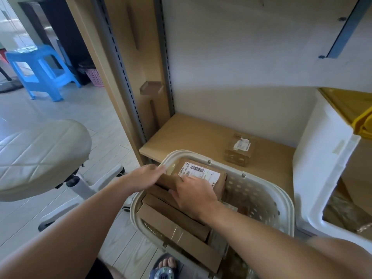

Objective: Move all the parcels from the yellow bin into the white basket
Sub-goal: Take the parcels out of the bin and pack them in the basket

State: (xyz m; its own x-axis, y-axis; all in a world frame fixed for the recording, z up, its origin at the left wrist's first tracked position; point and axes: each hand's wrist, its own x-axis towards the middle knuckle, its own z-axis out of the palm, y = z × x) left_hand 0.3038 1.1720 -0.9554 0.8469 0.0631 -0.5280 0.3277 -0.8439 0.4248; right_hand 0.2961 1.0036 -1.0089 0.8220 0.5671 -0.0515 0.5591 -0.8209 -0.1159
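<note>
two hands work inside the white basket (267, 176), which sits low in the middle of the frame against the front edge of a tan shelf (193, 133). the left hand (144, 178) lies with fairly straight fingers across the basket's upper left rim and on the end of a brown box (168, 181), gripping nothing that can be made out. the right hand (194, 195) is palm down with fingers curled onto the same box and touching the labelled parcel (203, 172) that stands at the far end of the basket, its barcode label facing up; whether the fingers truly clasp the box cannot be told. several more flat cardboard parcels (177, 228) are stacked on edge along the basket's left side, down toward the bottom of the frame. one small taped parcel (239, 149) rests alone on the shelf, just beyond the basket's far rim. at the right edge a corner of the yellow bin (363, 123) shows above a white container (322, 158). at left stand a pale padded stool (40, 154) and, upper left, a blue stool (42, 71). a sandalled foot (165, 266) shows at bottom centre
</note>
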